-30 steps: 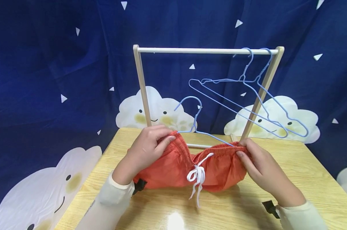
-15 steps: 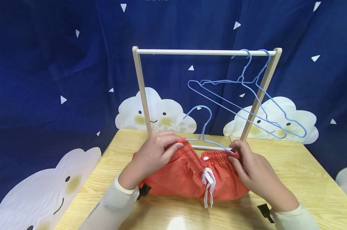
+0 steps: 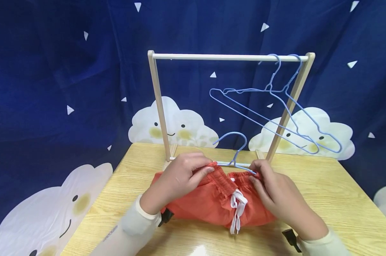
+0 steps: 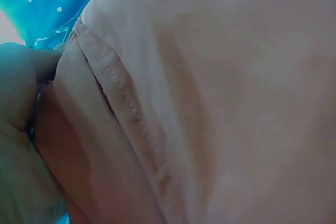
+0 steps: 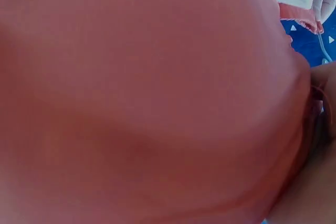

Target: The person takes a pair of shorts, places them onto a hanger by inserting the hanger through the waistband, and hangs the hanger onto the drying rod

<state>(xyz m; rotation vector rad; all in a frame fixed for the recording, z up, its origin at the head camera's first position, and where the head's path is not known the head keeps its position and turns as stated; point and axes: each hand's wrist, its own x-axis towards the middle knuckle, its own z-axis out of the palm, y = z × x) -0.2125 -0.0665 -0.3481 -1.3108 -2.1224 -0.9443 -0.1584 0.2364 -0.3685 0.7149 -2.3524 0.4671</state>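
Red-orange shorts with a white drawstring bow lie low over the table, waistband up. My left hand pinches the left part of the waistband between thumb and fingers. At the waistband's right end, my right hand pinches the cloth beside the arm of a blue wire hanger. That hanger's hook stands above the waistband; its lower part is hidden by the shorts. Cloth fills most of the left wrist view, with the left hand at its edge. Red cloth also covers most of the right wrist view.
Behind the shorts stands a wooden rack with a white top bar. Two blue hangers hang at the bar's right end. The wooden table reaches back to a dark blue curtain with clouds.
Both hands, the shorts and the hanger have come lower in the head view. The left hand and the hanger have shifted right, the right hand slightly left, so the hands are closer together.
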